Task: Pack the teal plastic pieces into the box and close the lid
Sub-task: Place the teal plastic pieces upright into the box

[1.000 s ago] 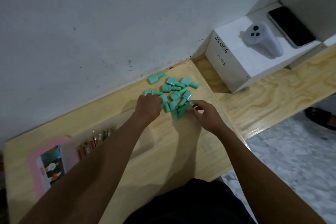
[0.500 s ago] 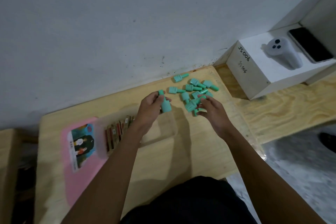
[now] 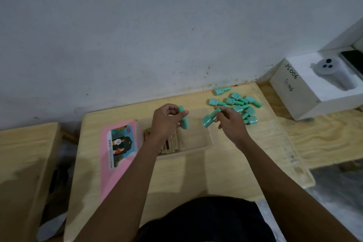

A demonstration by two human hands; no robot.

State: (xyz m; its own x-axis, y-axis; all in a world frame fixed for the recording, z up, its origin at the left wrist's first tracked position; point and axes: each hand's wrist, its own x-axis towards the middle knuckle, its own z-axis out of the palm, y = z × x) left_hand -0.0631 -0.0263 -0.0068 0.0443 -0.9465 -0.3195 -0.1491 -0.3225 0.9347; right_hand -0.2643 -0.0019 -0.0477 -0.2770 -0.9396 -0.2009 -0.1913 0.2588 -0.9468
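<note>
Left hand (image 3: pixel 167 120) pinches one teal piece (image 3: pixel 184 122) over the box (image 3: pixel 208 139); right hand (image 3: pixel 229 122) pinches another (image 3: pixel 209 119). Pieces look light, rigid, slick; grip the narrow stem.

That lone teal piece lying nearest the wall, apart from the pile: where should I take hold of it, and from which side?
Probably take the lone teal piece by its wide blocky end on the left, pinching across it from above. It lies flat on the wooden table with its narrow stem pointing right. It has bare wood all round, so fingers should fit on either side without nudging the pile.
</note>
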